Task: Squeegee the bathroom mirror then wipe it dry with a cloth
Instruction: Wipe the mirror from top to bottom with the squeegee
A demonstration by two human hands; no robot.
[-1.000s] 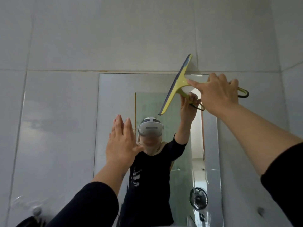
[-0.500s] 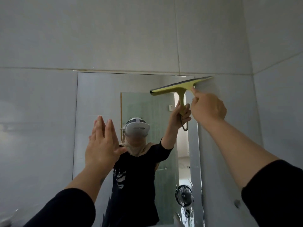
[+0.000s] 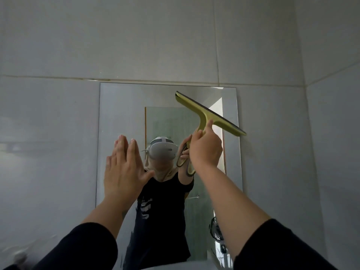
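My left hand (image 3: 124,172) is raised flat and open over the mirror (image 3: 120,117), holding nothing; bare glass lies up to the left edge. My right hand (image 3: 205,151) has its grip closed round the yellow squeegee (image 3: 209,114), blade tilted, lower end past the mirror's right edge.

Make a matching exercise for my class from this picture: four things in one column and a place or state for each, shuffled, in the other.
Column A
1. yellow-green plastic squeegee
2. left hand
3. right hand
4. rectangular frameless wall mirror

Column B
a. open and flat, fingers pointing up
b. fixed to the grey tiled wall
c. blade tilted across the mirror's upper right part
d. closed round a handle

Pairs: 1-c, 2-a, 3-d, 4-b
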